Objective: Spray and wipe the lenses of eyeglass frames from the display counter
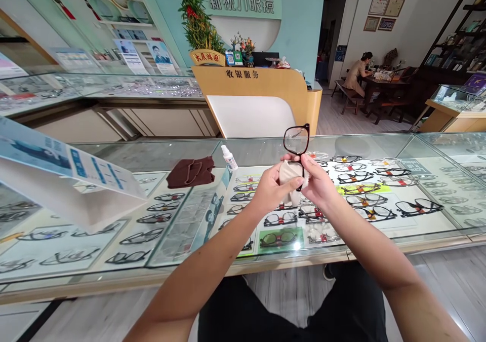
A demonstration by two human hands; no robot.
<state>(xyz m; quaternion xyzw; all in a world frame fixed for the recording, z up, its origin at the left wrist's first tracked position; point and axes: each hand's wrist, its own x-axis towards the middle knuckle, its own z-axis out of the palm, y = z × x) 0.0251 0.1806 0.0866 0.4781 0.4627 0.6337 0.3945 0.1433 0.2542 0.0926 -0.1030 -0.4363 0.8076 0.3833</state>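
Note:
A pair of dark-framed eyeglasses (296,152) is held on its side above the glass counter, one lens standing up clear of the fingers. My left hand (270,189) is closed around a pale cleaning cloth (289,176), which wraps the lower lens. Close beside it, my right hand (318,181) grips the frame near the bridge, thumb and fingers pressed together. The folded cloth and the fingers hide part of the lower rim. Left of the hands, a small white spray bottle (229,157) stands on the counter next to a brown cloth pouch (191,172).
The glass display counter (182,230) holds rows of eyeglasses. One black pair (418,207) is at the right. A tilted blue-and-white sign (72,172) stands at left. Beyond are a wooden cashier desk (261,84) and a person (357,76) seated at a table.

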